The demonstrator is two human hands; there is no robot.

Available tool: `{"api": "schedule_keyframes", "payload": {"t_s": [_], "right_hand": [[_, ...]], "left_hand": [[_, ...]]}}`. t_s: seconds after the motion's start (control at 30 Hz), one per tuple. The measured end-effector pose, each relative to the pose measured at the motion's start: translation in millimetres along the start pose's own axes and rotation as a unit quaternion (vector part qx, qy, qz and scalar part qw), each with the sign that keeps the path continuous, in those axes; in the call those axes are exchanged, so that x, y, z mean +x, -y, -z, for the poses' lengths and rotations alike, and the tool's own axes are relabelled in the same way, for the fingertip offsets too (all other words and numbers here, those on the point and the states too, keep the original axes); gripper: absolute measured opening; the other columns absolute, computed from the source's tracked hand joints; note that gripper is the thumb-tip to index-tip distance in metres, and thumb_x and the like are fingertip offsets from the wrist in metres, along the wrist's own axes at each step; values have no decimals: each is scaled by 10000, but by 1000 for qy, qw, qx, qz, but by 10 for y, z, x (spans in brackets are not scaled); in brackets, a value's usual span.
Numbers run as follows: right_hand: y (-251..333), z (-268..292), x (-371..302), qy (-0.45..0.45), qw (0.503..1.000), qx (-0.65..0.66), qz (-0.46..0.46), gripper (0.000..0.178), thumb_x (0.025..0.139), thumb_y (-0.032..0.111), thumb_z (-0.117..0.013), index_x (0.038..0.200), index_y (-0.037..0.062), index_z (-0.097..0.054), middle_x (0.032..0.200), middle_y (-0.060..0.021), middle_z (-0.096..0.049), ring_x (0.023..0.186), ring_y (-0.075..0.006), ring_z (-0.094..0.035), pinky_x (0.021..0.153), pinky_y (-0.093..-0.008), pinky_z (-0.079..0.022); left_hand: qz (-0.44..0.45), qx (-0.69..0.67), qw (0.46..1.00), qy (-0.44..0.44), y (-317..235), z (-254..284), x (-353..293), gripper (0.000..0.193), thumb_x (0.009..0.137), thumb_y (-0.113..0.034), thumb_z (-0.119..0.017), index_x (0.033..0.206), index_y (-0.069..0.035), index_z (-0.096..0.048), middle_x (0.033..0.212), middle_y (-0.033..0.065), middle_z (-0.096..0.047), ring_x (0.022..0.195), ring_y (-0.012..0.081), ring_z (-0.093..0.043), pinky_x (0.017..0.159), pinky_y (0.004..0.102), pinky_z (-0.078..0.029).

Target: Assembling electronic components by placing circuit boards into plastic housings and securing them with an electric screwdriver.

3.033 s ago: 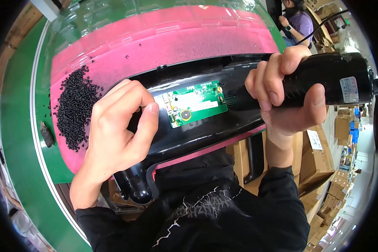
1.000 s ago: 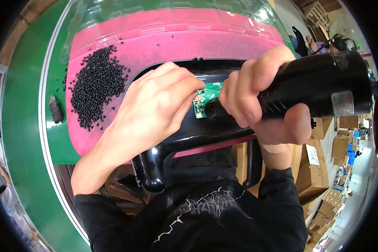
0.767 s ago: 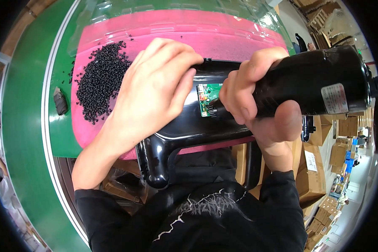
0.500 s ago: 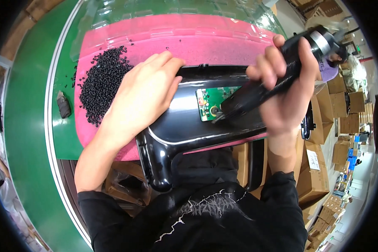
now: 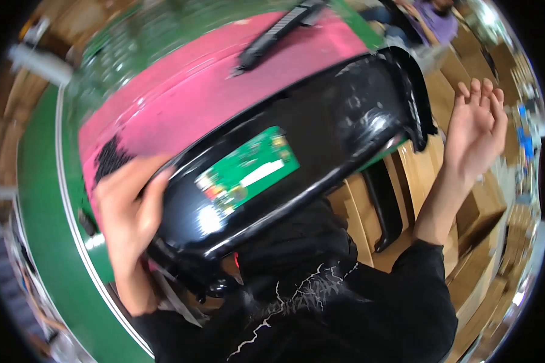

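Observation:
A glossy black plastic housing (image 5: 327,115) lies aslant in front of me, its right end higher in the view. Set into its face is a green circuit board (image 5: 257,166). My left hand (image 5: 130,202) is closed on the housing's left end, thumb along its upper edge; part of its grip is hidden. Off to the right, my right hand (image 5: 475,130) is raised beside the housing, empty, palm showing and fingers somewhat apart. A black electric screwdriver (image 5: 278,36) rests at the far side of the pink mat (image 5: 194,109).
Small black screws (image 5: 110,158) are heaped at the mat's left edge, partly behind my left hand. A small dark wrapped piece (image 5: 88,222) sits on the green table (image 5: 45,242). Cardboard boxes (image 5: 475,206) stand at the right. Another person (image 5: 433,24) is at the far right.
My right hand has let go of the electric screwdriver, now on the mat, and moved right. My left hand has shifted from the housing's face to its left end. The housing appears more tilted.

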State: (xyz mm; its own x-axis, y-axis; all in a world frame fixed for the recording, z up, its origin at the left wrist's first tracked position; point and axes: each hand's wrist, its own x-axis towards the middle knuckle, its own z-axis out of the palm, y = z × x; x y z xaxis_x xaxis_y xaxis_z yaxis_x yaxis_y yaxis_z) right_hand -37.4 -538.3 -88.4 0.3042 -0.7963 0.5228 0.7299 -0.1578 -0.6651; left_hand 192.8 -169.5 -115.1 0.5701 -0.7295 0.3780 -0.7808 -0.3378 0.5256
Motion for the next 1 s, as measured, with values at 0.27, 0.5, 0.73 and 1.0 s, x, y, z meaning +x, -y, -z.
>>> {"api": "schedule_keyframes", "payload": {"t_s": [0.27,0.5,0.73,1.0], "right_hand": [[-693,2842,-615,-330,730,-588,111,299,873,30,-591,1132,42,-443,1029,-67,-465,934,-161,-465,876,-320,-414],[-1712,4095,-2704,-270,534,-724,-342,472,795,175,-690,1199,61,-475,1212,-206,-504,1171,-410,-470,1014,-492,-430],[-2140,4574,-3572,-597,521,-324,-517,839,848,340,-730,1469,-28,-302,1453,-213,-463,1229,-355,-557,1031,-457,-463],[-1950,4900,-3278,-741,603,133,-264,387,841,334,-793,1092,108,-606,1086,-92,-630,991,-275,-601,958,-437,-490]], "left_hand": [[158,363,858,-328,425,1174,-1391,258,1005,-199,-549,1050,42,-626,1016,174,-674,937,306,-654,869,403,-524],[53,417,833,-360,694,1307,-1038,380,1041,-373,-515,931,-17,-585,938,146,-642,933,357,-640,862,462,-509],[-50,423,826,-368,772,1480,-608,381,1044,-378,-504,923,-24,-575,925,138,-633,922,355,-638,851,464,-510],[-94,440,805,-388,921,1574,-716,383,1048,-384,-492,914,-33,-564,910,128,-624,910,354,-637,838,465,-511]]}}
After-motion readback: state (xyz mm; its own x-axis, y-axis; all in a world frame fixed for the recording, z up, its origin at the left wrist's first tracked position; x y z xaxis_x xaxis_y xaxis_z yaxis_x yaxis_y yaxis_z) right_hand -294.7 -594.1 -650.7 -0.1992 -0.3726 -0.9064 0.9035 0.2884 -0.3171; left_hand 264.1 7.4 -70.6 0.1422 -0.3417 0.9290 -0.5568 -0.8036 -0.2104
